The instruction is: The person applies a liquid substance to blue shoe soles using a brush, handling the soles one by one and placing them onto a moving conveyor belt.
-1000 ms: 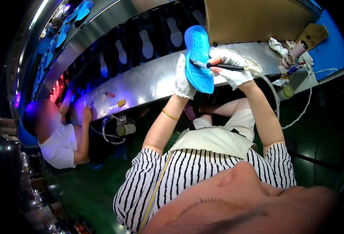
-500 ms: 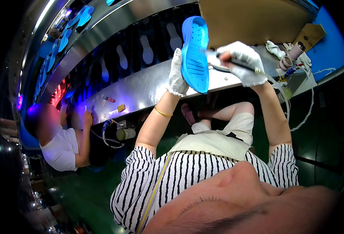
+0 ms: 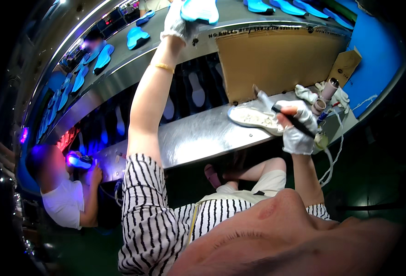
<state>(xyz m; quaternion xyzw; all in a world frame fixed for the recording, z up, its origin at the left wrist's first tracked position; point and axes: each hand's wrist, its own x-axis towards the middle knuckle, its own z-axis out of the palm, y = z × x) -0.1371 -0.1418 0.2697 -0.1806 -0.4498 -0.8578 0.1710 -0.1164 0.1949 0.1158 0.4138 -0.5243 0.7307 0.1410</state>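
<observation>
My left hand (image 3: 174, 22), in a white knit glove, reaches far up over the upper belt. It grips a blue shoe sole (image 3: 201, 10) there; the fingertips are partly hidden by the sole and the picture's upper edge. In front of my body at right, my gloved right hand (image 3: 299, 126) is closed around a black-handled brush (image 3: 268, 100) whose bristles point up and left. Just under the brush, a whitish shoe sole (image 3: 253, 118) with pale stuff on it lies on the metal ledge.
Several blue soles (image 3: 103, 57) lie along the upper belt (image 3: 230, 24). Dark soles fill the lower rack (image 3: 197, 89). A cardboard sheet (image 3: 276, 64) stands behind the metal ledge (image 3: 198, 138). Cups (image 3: 330, 88) and a white hose (image 3: 334, 161) are at right. A co-worker (image 3: 62, 193) sits at left.
My left hand has carried the blue sole from above the ledge up to the upper belt. The brush has moved away from it, now over the ledge. The head view has shifted.
</observation>
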